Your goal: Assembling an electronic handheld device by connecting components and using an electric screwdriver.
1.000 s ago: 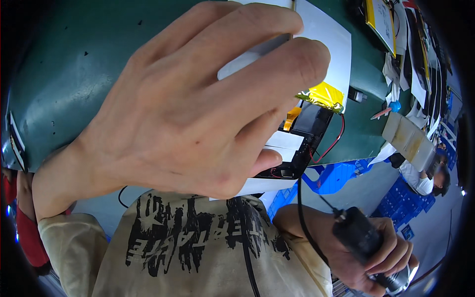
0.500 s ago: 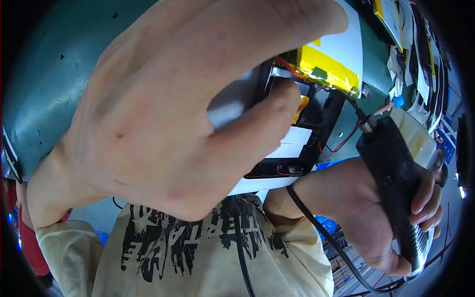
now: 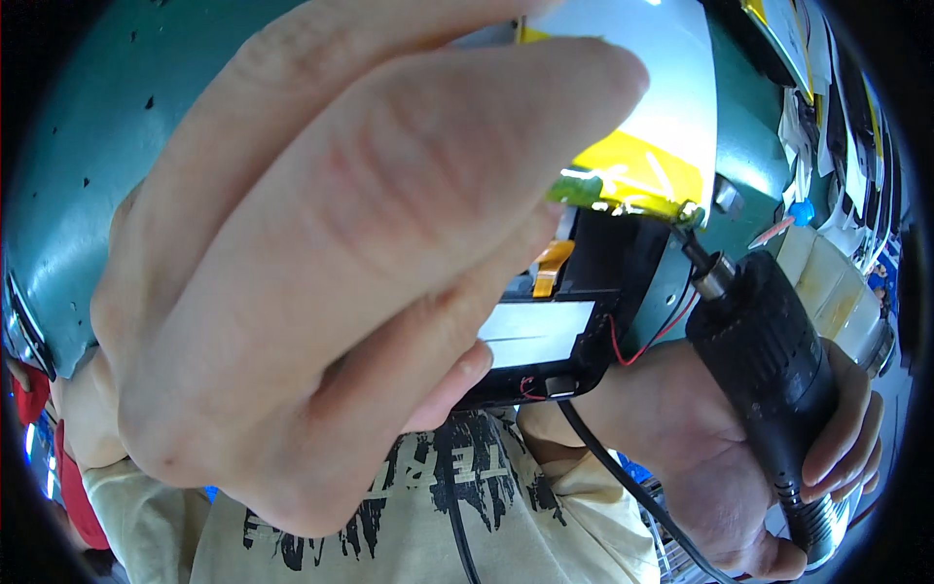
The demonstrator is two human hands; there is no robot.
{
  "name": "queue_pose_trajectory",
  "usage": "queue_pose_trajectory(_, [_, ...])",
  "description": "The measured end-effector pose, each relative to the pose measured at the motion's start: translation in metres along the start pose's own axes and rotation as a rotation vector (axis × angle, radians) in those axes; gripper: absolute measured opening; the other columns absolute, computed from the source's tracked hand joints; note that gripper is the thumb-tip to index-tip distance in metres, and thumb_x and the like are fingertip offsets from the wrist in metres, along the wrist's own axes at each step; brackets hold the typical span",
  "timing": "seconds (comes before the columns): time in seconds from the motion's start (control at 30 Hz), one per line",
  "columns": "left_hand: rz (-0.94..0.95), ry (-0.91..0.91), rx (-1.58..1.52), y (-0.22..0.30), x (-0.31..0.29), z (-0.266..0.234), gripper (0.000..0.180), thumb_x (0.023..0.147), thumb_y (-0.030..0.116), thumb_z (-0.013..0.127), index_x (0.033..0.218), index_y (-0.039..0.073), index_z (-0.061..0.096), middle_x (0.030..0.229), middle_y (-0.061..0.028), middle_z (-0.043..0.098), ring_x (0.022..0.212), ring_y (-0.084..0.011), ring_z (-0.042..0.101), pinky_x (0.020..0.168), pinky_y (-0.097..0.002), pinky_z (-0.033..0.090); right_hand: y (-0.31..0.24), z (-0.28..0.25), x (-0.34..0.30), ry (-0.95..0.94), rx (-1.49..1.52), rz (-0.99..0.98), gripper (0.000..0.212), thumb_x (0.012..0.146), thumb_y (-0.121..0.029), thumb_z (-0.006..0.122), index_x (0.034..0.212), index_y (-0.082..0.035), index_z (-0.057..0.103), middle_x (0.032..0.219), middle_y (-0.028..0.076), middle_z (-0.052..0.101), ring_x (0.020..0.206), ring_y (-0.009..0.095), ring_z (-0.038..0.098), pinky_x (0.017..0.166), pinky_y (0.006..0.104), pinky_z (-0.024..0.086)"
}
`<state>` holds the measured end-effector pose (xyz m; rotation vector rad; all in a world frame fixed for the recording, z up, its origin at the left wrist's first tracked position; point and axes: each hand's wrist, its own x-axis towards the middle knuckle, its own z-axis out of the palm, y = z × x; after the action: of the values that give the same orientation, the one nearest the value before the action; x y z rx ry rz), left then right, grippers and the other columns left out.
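My left hand [image 3: 321,224] looms large at the centre, fingers curled together over a white battery pack [image 3: 671,107] edged with yellow tape. Whatever sits between its fingertips is hidden from view. Under it lies a black device housing [image 3: 613,263], opened up, with a white label [image 3: 545,331] and an orange flex cable [image 3: 553,268] inside. My right hand [image 3: 710,467] is wrapped round a black corded hand tool [image 3: 764,341] with a metal collar. Its narrow dark tip points at the taped battery edge; contact cannot be told. Thin red and black wires [image 3: 642,355] loop beside the housing.
A green work mat [image 3: 68,195] covers the table. Stacked flat packs [image 3: 846,117] stand at the far right, near a cream-coloured box [image 3: 822,277] and a small blue-topped item [image 3: 801,212]. The tool's black cord [image 3: 623,477] crosses in front of my shirt.
My left hand has shifted, its fingers now more curled and covering more of the housing. The battery, housing and right hand with its tool sit slightly lower in the picture.
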<state>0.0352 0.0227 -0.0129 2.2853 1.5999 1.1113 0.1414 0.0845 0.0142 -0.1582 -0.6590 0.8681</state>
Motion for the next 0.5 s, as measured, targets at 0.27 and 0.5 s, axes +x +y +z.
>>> queue_pose_trajectory(0.27, [-0.020,-0.055,0.088,0.016,0.009,-0.008,0.034,0.064,0.011,0.080,0.098,0.007,0.074,0.120,-0.0167,0.066,0.108,-0.0348,0.064,0.090,-0.0432,0.057,0.009,-0.006,0.002,0.012,-0.047,-0.006,0.038,0.101,-0.029,0.057,0.124,0.001,0.049,0.078,0.005,0.048,0.045,0.014,0.047,0.032,0.0238,0.042])
queue_pose_trajectory(0.5, [-0.075,-0.081,0.141,0.015,-0.090,-0.068,0.033,0.065,0.010,0.080,0.097,0.008,0.074,0.120,-0.0152,0.066,0.107,-0.0336,0.064,0.090,-0.0426,0.057,-0.005,-0.023,0.020,-0.122,-0.062,0.123,0.039,0.094,-0.039,0.067,0.111,-0.007,0.054,0.080,-0.001,0.047,0.054,0.011,0.045,0.042,0.0262,0.046])
